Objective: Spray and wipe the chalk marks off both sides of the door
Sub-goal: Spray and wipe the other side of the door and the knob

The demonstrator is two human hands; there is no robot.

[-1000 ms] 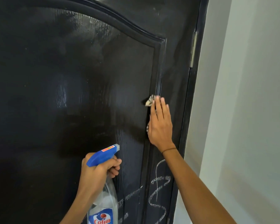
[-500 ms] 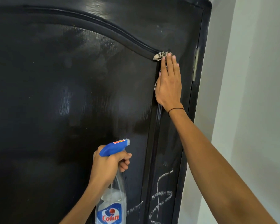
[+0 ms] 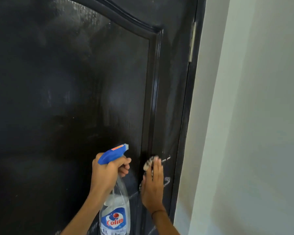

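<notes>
A black panelled door fills the left and middle of the head view, its surface wet and streaked. My left hand grips the neck of a clear spray bottle with a blue trigger head, nozzle facing the door. My right hand presses a patterned cloth flat against the door's right stile, fingers straight. White chalk marks show just right of that hand and lower on the door.
A metal hinge sits on the door's right edge against the dark frame. A pale wall runs along the right side.
My right hand with the cloth has swept from the top corner of the panel down the stile to the chalk marks. The left hand has kept the bottle at about the same spot.
</notes>
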